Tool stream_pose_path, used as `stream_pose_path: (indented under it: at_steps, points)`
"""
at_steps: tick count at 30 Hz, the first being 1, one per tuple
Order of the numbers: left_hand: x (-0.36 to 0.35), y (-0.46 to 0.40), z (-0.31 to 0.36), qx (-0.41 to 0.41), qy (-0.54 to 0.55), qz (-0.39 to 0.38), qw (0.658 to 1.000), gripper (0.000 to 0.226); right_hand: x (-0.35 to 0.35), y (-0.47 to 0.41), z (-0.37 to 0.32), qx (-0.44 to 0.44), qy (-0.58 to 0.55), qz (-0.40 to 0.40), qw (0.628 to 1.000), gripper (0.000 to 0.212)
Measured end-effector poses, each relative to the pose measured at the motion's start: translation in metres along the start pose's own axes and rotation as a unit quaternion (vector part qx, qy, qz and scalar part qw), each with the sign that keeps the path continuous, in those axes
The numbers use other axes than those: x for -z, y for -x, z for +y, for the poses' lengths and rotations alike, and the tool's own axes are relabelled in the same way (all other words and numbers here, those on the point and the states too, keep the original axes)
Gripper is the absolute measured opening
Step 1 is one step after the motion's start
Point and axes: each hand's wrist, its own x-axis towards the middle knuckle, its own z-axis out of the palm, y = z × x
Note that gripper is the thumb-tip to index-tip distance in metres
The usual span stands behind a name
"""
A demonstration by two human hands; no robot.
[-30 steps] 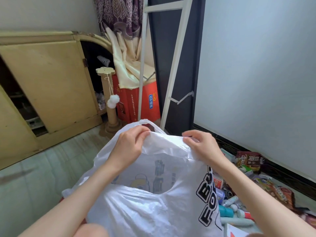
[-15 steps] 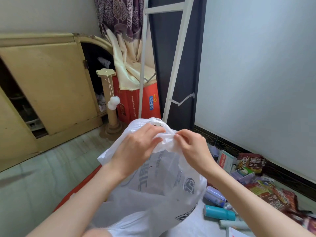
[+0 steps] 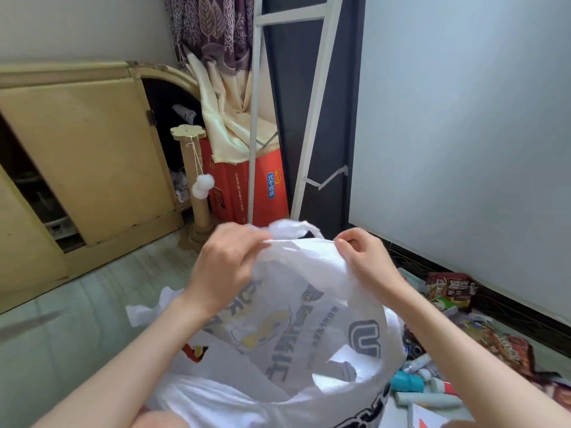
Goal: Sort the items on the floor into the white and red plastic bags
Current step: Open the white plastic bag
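The white bag (image 3: 296, 329) hangs in front of the person, held up by its top edge above the floor (image 3: 92, 304), its printed side toward the camera. The left hand (image 3: 225, 270) grips the rim at the bag's upper left, fingers curled and clamped on the plastic. The right hand (image 3: 367, 261) pinches the rim at the upper right, thumb and forefinger closed on the film, the other fingers curled beside them. Between the two hands the rim is stretched nearly level, and one handle loop (image 3: 293, 230) stands up just behind it. The bag's lower part sags toward the person and spreads across the bottom of the view; whether it touches the floor cannot be told.

Right of the bag, the items lie in a strip along the foot of the pale wall (image 3: 463, 134): a brown snack packet (image 3: 451, 288) near the baseboard, more packets (image 3: 506, 344) farther right, and a teal cap (image 3: 408, 381) with small tubes (image 3: 423, 362) just beside the bag's lower right edge. A red patch (image 3: 194, 352) shows at the bag's lower left edge; what it belongs to is unclear.

Left of the bag the floor is bare tile, running to a yellow cabinet (image 3: 83, 156). Behind the bag stand a cardboard post (image 3: 193, 180), a red box (image 3: 247, 186) and a white rack (image 3: 306, 118).
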Motion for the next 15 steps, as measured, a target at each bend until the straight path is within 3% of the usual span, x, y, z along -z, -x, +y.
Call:
stream_pose_path:
  at_steps: [1,3,5,7,9,11,13,15]
  points:
    - [-0.001,-0.002,0.005,0.073,0.064,-0.006,0.995,0.016,-0.002,0.002,-0.001,0.038,0.023,0.031,0.999,0.006]
    - [-0.003,-0.007,0.010,0.193,0.124,0.015,0.973,0.011,-0.005,0.009,-0.006,0.148,0.041,0.077,0.985,0.021]
    - [-0.004,-0.013,0.013,0.281,0.152,0.035,0.947,0.008,-0.011,0.016,-0.012,0.294,0.113,0.066,0.947,0.046]
    - [-0.003,-0.019,0.015,0.352,0.229,0.018,0.907,0.009,-0.024,0.021,-0.014,0.378,0.219,0.038,0.899,0.057]
    - [-0.003,-0.020,0.017,0.410,0.337,-0.025,0.847,0.010,-0.036,0.023,-0.013,0.392,0.253,0.032,0.884,0.042]
    - [-0.002,-0.017,0.019,0.444,0.387,-0.068,0.805,0.010,-0.040,0.021,-0.014,0.364,0.201,0.045,0.908,0.020]
    - [-0.002,-0.016,0.015,0.439,0.342,-0.076,0.827,0.012,-0.037,0.018,-0.016,0.272,0.114,0.019,0.955,0.016]
    - [-0.002,-0.015,0.006,0.379,0.174,-0.059,0.907,0.026,-0.031,0.013,-0.018,0.151,0.048,-0.028,0.987,0.018]
